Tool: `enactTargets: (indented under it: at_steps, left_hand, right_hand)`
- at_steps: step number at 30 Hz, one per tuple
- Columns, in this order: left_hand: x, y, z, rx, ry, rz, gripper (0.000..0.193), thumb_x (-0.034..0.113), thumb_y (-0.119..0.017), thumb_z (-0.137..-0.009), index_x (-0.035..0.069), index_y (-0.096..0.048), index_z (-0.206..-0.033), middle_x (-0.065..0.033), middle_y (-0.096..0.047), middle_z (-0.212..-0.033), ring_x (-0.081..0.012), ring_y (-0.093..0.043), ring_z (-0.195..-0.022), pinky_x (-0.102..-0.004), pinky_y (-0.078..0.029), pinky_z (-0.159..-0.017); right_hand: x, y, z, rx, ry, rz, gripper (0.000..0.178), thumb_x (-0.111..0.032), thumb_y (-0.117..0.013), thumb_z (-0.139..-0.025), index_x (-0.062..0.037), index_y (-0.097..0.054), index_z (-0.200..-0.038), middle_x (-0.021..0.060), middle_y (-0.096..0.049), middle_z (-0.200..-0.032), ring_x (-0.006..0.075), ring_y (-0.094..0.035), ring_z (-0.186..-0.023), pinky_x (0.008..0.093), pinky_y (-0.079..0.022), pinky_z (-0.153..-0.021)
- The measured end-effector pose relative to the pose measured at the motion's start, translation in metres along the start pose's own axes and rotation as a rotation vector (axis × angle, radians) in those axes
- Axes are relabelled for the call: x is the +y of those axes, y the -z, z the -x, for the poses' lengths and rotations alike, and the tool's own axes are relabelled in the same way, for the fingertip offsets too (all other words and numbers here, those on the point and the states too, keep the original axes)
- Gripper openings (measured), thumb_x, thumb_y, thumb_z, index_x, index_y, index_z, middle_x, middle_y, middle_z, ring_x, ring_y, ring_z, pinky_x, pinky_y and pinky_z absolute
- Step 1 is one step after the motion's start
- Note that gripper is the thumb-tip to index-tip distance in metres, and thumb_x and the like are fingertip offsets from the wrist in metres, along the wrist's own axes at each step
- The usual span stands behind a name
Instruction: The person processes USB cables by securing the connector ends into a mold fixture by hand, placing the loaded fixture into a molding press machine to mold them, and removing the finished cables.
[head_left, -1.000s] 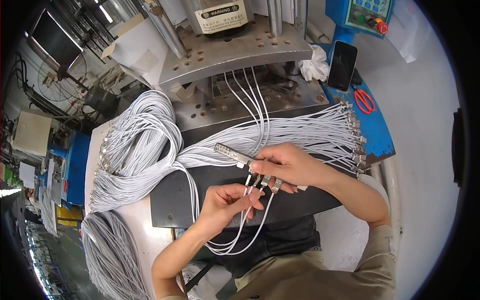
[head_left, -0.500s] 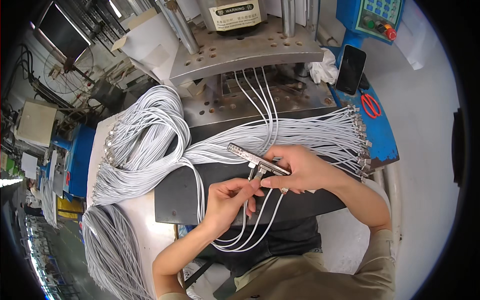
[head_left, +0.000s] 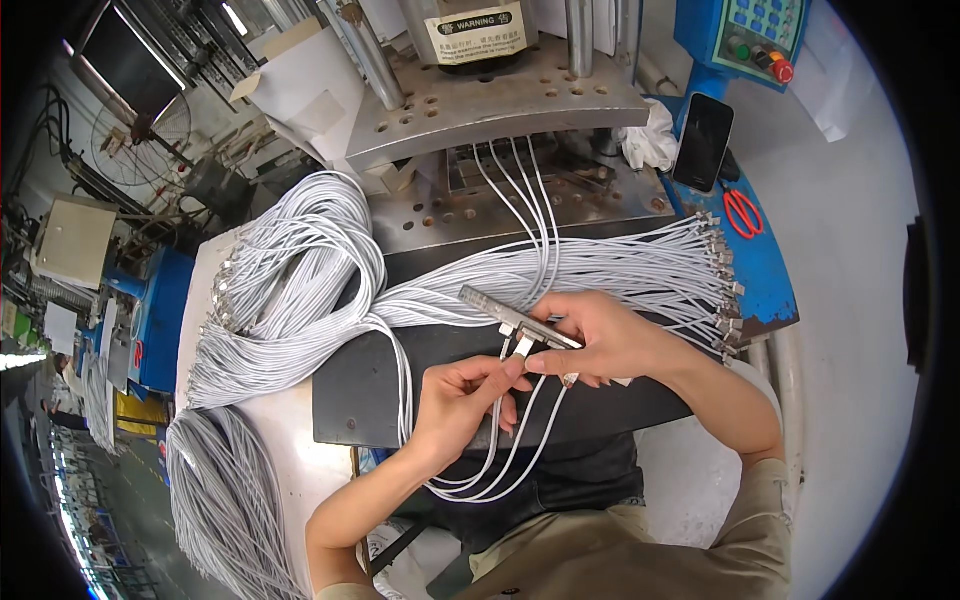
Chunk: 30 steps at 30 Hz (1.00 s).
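My right hand [head_left: 612,338] is closed around the right end of a narrow metal bar [head_left: 488,300], held tilted over the dark work surface. Between the thumb and fingers of my left hand [head_left: 455,405] is a cable connector [head_left: 524,345], pressed up against the bar's lower edge. Beside it, other connectors sit along the bar, partly covered by my fingers. Their white cables [head_left: 546,432] loop down below my hands and back up to the left. How firmly each connector sits in the bar is hidden.
A press with a thick steel plate [head_left: 500,112] stands ahead, three white cables running out beneath it. A large bundle of white cables [head_left: 460,280] crosses the surface. Grey cables [head_left: 225,490] hang at left. A phone [head_left: 703,143] and red-handled scissors [head_left: 742,213] are at right.
My left hand has shifted slightly right, and the connector in its fingers has turned, showing a brighter face against the bar. My right hand has barely moved.
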<state>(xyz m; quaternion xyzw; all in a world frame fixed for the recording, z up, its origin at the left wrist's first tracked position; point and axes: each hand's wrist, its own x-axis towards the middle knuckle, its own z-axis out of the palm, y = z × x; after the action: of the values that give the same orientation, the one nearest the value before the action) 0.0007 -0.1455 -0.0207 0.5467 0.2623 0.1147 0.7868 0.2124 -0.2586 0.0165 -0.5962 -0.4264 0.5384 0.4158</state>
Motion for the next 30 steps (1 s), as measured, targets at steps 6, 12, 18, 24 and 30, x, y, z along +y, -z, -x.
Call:
enactTargets:
  at_steps: [6,12,18,24,30]
  left_hand:
    - [0.005,-0.001,0.004,-0.023,0.015,-0.046,0.03,0.023,-0.063,-0.106,-0.005,-0.073,-0.11,-0.0135,-0.075,-0.098,-0.0145,-0.068,-0.066,-0.0292,-0.058,-0.06]
    - [0.005,0.003,0.002,-0.097,0.07,-0.023,0.035,0.026,-0.058,-0.108,-0.005,-0.071,-0.116,-0.0165,-0.074,-0.111,-0.0205,-0.074,-0.076,-0.0316,-0.063,-0.067]
    - [0.002,0.002,0.003,-0.109,0.025,-0.126,0.036,0.026,-0.056,-0.109,-0.006,-0.071,-0.117,-0.0167,-0.074,-0.111,-0.0229,-0.075,-0.082,-0.0331,-0.064,-0.07]
    - [0.003,0.0,0.004,-0.116,0.014,-0.108,0.034,0.025,-0.057,-0.109,-0.005,-0.071,-0.116,-0.0164,-0.074,-0.112,-0.0231,-0.075,-0.086,-0.0339,-0.064,-0.071]
    - [0.005,-0.003,0.004,-0.11,0.027,-0.125,0.034,0.025,-0.057,-0.109,-0.004,-0.072,-0.114,-0.0157,-0.074,-0.112,-0.0226,-0.075,-0.084,-0.0343,-0.064,-0.071]
  right_hand:
    - [-0.005,-0.001,0.001,-0.016,-0.057,0.0,0.042,-0.03,-0.081,-0.092,-0.0018,-0.062,-0.117,0.0021,-0.066,-0.067,0.0074,-0.057,-0.048,0.0224,-0.039,-0.041]
    - [-0.006,0.004,0.003,-0.038,-0.052,0.07,0.038,-0.03,-0.08,-0.093,-0.0029,-0.066,-0.115,0.002,-0.067,-0.068,0.0063,-0.058,-0.052,0.0224,-0.041,-0.044]
    - [0.002,0.008,0.002,-0.035,0.1,0.252,0.031,-0.029,-0.078,-0.094,-0.0032,-0.074,-0.111,0.0,-0.069,-0.07,0.0053,-0.058,-0.055,0.0238,-0.042,-0.046]
    - [0.0,0.012,0.005,0.031,0.075,0.221,0.029,-0.029,-0.077,-0.094,-0.005,-0.076,-0.111,-0.0014,-0.067,-0.069,0.006,-0.058,-0.055,0.0255,-0.042,-0.048]
    - [0.011,0.009,0.002,0.011,0.209,0.439,0.03,-0.031,-0.076,-0.095,-0.0066,-0.076,-0.112,0.0004,-0.063,-0.066,0.0067,-0.055,-0.053,0.0269,-0.042,-0.049]
